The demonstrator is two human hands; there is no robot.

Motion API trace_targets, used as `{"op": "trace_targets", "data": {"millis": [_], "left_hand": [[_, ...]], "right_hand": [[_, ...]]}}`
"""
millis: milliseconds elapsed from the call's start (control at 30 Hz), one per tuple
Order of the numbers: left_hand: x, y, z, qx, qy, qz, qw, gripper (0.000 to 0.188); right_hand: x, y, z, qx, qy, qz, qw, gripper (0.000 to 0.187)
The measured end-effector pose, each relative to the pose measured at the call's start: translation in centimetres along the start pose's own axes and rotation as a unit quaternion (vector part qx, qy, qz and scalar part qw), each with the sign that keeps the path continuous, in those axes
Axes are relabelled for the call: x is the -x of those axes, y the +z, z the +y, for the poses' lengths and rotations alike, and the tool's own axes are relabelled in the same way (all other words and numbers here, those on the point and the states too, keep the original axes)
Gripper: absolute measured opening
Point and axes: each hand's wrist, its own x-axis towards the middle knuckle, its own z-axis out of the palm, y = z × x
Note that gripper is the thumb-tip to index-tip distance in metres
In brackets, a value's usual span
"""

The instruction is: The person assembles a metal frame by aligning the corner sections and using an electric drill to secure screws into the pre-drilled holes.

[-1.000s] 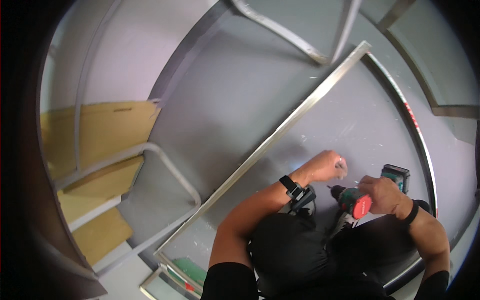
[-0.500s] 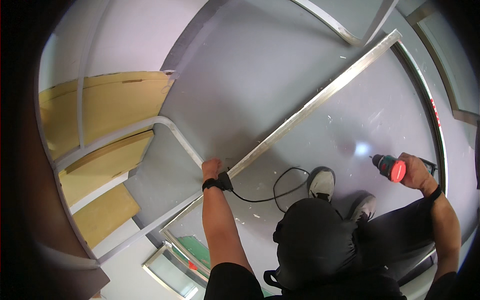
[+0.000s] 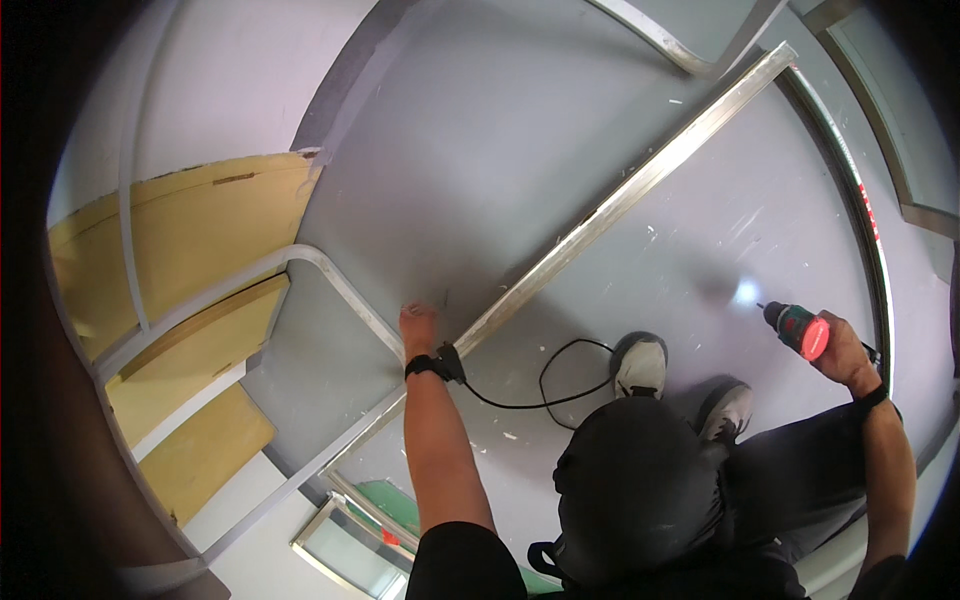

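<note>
Drill [image 3: 797, 330], red and dark green, sits at the right of the scene, gripped in the right hand [image 3: 843, 352], bit pointing toward a bright glare spot on the grey panel [image 3: 700, 250]. Right hand closed around the handle; a dark strap circles that wrist.

Left hand [image 3: 418, 328] reaches far out to the left, fingers pressed down on the grey floor [image 3: 480, 150] just beside the near end of the long metal rail [image 3: 620, 205]. Hand flat, holding nothing, as far as can be told. Black wristband [image 3: 432, 365] on that wrist, with a black cable [image 3: 560, 385] looping from it across the panel toward the shoes.

Rail runs diagonally from beside the left hand up to the far right, and lies between the two hands. A second metal strip [image 3: 865, 215] with red marks curves along the panel's right edge, just past the drill.

Two grey shoes [image 3: 640, 365] stand on the panel, between the hands. Dark trousers and a black bag [image 3: 630, 490] fill the near lower edge and hide part of the panel.

Left side: wooden boards [image 3: 200, 230], yellow-brown, with a bent metal frame [image 3: 330, 290] lying over them. Near the lower edge, a small framed piece with green inside [image 3: 390, 505]. White flecks are scattered over panel and floor.
</note>
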Motion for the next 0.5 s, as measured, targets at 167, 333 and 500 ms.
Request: {"op": "trace_targets", "data": {"millis": [167,333,500], "left_hand": [[1.4,-9.7,-7.2,-0.216,-0.149,-0.111,0.959,0.033],[3.0,-5.1,-6.0,-0.349,-0.052,-0.243,0.904,0.033],[1.2,-2.1,-6.0,-0.436,0.108,-0.278,0.849,0.032]], "right_hand": [[-1.3,1.0,-0.3,-0.073,0.011,-0.020,0.997,0.019],[-1.0,0.9,0.2,-0.128,-0.035,-0.007,0.991,0.019],[-0.9,0.0,-0.8,0.009,0.012,-0.004,1.000,0.023]]}}
